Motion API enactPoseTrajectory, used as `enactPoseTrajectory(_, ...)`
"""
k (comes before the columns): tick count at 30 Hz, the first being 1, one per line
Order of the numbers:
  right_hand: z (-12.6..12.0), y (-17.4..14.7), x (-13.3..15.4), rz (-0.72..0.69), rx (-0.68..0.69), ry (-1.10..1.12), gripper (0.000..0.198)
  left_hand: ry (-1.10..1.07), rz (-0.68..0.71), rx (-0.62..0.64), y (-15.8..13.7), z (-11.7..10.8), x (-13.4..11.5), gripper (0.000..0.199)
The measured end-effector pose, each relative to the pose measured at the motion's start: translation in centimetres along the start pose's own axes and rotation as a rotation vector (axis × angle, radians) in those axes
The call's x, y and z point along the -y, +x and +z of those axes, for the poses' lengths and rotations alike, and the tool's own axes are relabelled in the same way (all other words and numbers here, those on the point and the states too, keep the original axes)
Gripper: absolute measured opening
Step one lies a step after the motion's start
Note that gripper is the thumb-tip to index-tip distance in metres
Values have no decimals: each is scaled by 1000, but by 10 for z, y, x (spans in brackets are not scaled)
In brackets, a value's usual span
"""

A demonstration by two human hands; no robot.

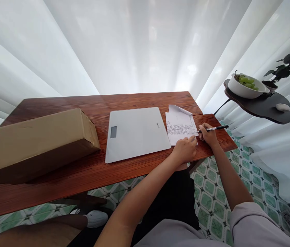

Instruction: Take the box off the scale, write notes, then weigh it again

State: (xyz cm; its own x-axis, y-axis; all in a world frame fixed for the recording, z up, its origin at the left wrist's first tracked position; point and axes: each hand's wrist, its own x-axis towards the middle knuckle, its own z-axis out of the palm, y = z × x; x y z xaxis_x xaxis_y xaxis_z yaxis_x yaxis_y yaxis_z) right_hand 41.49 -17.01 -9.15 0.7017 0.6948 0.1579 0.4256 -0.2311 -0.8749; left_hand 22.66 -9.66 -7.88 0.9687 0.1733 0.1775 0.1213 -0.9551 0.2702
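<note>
— At the right end of the wooden table (88, 171), what are the hands doing?
— The right hand (208, 135) has its fingers closed round a black pen (213, 129), tip down on the handwritten sheet of paper (181, 127). The left hand (184, 150) lies on the sheet's near edge, fingers curled loosely together, pressing it flat.
— Where does the paper sit?
— Just beside the grey digital scale (136, 133), on its right; the far corner of the sheet is folded up.
— And further left?
— A long cardboard box (35, 144) lies on its side, apart from the scale.
— Anything off the table?
— To the right, a dark side shelf (263, 108) carries a white bowl of green grapes (247, 85), a small potted plant (286, 67) and a white computer mouse (283, 107).
</note>
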Motion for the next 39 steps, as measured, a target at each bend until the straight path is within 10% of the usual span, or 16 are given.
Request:
enactPoseTrajectory(9,-7,9,-4,-87,-263,-99,43,5,12,-2,1,2,-1,35)
enactPoseTrajectory(39,42,34,14,-64,-156,-356,27,-30,46,34,1,2,-2,24)
